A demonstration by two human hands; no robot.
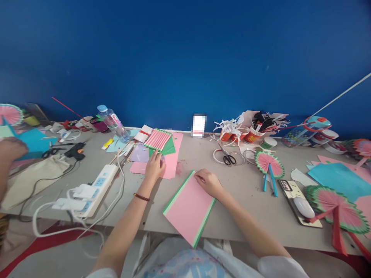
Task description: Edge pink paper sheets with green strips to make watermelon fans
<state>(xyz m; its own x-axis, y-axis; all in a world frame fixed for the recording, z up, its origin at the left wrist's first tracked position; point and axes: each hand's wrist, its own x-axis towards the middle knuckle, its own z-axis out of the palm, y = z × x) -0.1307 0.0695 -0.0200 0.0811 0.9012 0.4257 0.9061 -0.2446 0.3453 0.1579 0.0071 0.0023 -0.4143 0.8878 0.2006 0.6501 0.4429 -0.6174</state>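
Note:
My left hand [154, 167] rests flat on a stack of pink and green paper sheets [173, 156], fingers stretched toward a pleated pink-and-green folded paper [158, 139] just beyond them. My right hand [208, 182] presses on the far edge of a pink sheet with green borders [188, 208] that lies tilted at the table's front edge, its near corner hanging over. The fingers of that hand are curled down against the paper's top edge.
A white power strip [97, 185] with cables lies left. Scissors [228, 157] and tape rings sit behind, beside red cups [249, 135]. Finished paper fans [269, 164] [336, 204], a phone with a mouse [301, 204], a water bottle [113, 122], a glue gun [74, 150]. Another person's hand [10, 150] is far left.

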